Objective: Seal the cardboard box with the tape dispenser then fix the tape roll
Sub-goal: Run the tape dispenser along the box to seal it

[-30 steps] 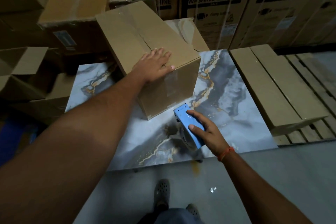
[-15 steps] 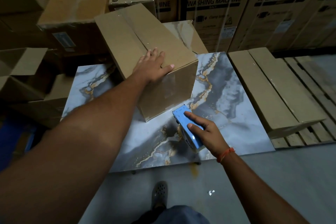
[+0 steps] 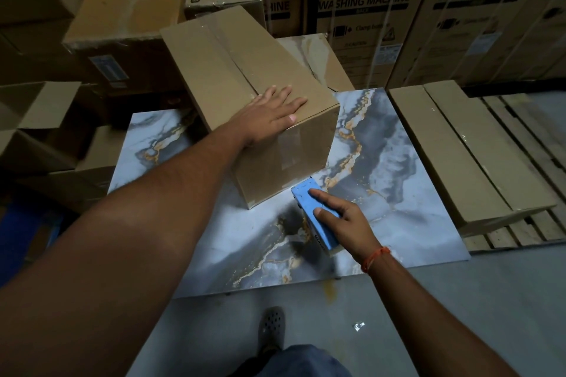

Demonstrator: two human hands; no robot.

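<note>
A brown cardboard box [image 3: 232, 76] stands on the marble-patterned table [image 3: 398, 193], flaps closed, with clear tape along its top seam and down the near side. My left hand [image 3: 272, 115] lies flat on the box's top near corner, fingers spread. Close to the box's lower front corner is a blue tape dispenser [image 3: 317, 214], gripped from above by my right hand [image 3: 346, 220]. The dispenser's toothed end points toward the box's side. Its tape roll is mostly hidden under my hand.
Stacked cardboard boxes [image 3: 122, 18] crowd the left and back. Large LG washing machine cartons [image 3: 382, 9] line the rear. A long flat carton [image 3: 468, 156] lies on a wooden pallet [image 3: 539, 138] to the right. My shoe [image 3: 271, 327] stands on grey floor below the table.
My right hand and the dispenser shifted slightly up toward the box's lower corner. My left hand stays pressed on the box top.
</note>
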